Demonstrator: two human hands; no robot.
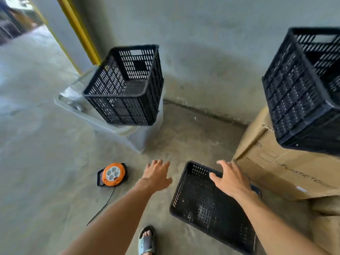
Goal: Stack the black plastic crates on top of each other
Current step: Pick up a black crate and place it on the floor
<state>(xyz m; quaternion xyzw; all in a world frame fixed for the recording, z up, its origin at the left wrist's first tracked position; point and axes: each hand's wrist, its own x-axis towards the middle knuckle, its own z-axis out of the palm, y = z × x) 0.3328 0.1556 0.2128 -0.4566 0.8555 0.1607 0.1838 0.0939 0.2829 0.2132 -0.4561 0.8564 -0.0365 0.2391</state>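
over the floor crate (211,205), both hands spread open, empty.
right hand (231,179) above its rim, left hand (158,174) beside it, likely reaching to lift.

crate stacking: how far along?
Done: nothing stacked. Three black crates sit apart: one on the floor, one on a clear bin, one on a cardboard box. In hand: left hand and right hand open, empty, over the floor crate. Left: all stacking.

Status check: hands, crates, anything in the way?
Left hand open, empty; right hand open over floor crate. Other crates on clear bin and carton, unstacked. Cable reel left of floor crate, not blocking.
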